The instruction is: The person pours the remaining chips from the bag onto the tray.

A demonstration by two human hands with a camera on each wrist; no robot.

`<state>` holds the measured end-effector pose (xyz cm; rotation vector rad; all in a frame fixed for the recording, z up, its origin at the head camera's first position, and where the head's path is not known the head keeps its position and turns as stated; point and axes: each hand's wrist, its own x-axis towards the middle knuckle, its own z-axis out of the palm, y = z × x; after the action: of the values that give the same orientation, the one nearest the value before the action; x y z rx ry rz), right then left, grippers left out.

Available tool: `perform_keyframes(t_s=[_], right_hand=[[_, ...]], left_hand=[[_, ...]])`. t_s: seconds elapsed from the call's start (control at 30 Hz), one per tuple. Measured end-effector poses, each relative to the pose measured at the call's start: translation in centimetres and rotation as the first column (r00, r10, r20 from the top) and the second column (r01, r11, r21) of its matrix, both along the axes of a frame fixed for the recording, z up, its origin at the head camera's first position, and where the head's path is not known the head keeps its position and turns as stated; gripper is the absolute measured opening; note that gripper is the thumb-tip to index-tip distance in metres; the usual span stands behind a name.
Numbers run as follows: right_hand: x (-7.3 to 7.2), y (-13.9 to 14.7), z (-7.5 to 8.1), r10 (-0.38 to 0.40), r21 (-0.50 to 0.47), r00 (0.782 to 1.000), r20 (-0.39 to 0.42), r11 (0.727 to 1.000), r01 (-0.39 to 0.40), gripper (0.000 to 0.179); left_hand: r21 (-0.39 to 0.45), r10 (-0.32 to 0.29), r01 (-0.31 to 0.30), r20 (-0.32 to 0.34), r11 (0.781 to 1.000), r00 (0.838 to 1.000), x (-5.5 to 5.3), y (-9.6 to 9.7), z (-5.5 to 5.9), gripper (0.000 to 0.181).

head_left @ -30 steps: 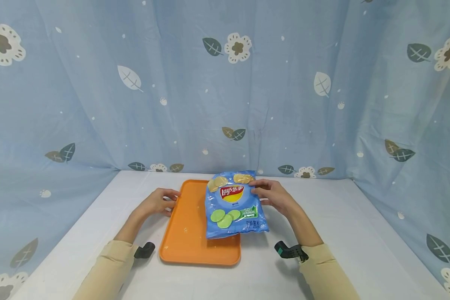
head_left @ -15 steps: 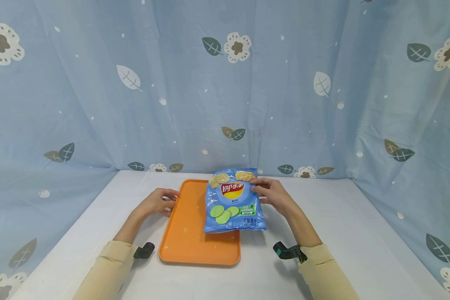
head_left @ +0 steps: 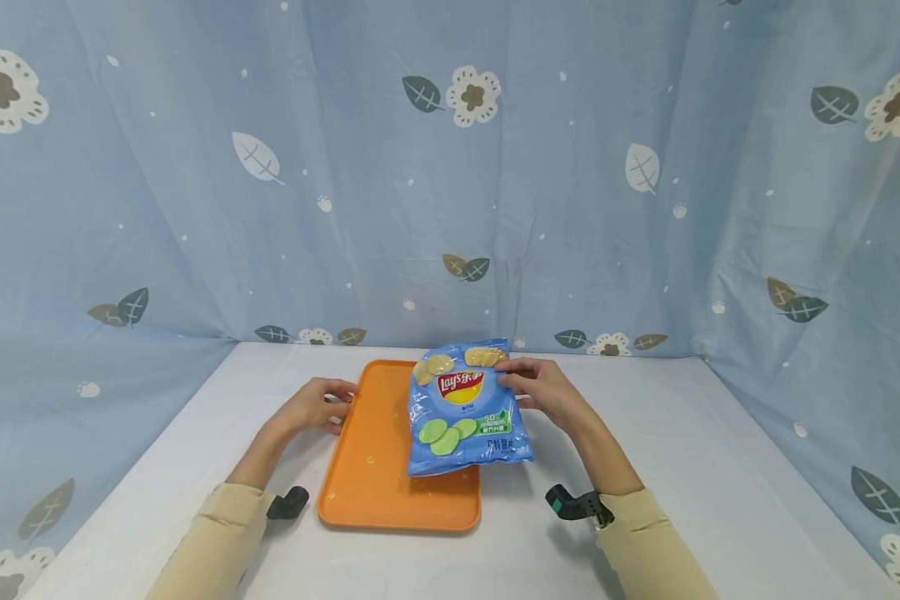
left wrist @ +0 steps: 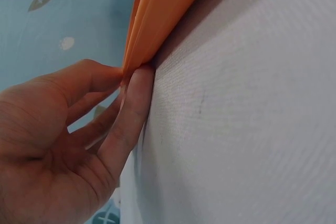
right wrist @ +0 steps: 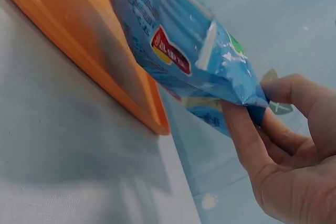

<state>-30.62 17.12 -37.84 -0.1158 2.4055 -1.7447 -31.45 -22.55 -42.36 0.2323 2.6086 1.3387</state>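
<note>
Pinching the chip bag (head_left: 463, 410) by its 2 o'clock edge, my right grip (head_left: 546, 390) held it over the 2 o'clock side of the orange tray (head_left: 390, 500) while my left grip (head_left: 315, 407) pinched the tray at 10 o'clock. I judged this the placing step; the next move called for lowering toward 8 o'clock.

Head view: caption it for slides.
Left hand grips a rectangular orange tray; right hand holds a glossy blue chip bag.
</note>
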Motion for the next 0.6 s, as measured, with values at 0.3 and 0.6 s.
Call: perform_keyframes(t_s=[0.3, 0.6], right_hand=[[-0.07, -0.07, -0.08, -0.030, 0.000, 1.000, 0.003, 1.000, 0.030, 0.035], [0.09, -0.10, 0.08, -0.064, -0.018, 0.998, -0.003, 0.998, 0.064, 0.034]], left_hand=[[0.002, 0.005, -0.005, 0.004, 1.000, 1.000, 0.10, 0.06, 0.06, 0.040], [-0.010, 0.007, -0.007, 0.005, 1.000, 1.000, 0.06, 0.12, -0.04, 0.040]])
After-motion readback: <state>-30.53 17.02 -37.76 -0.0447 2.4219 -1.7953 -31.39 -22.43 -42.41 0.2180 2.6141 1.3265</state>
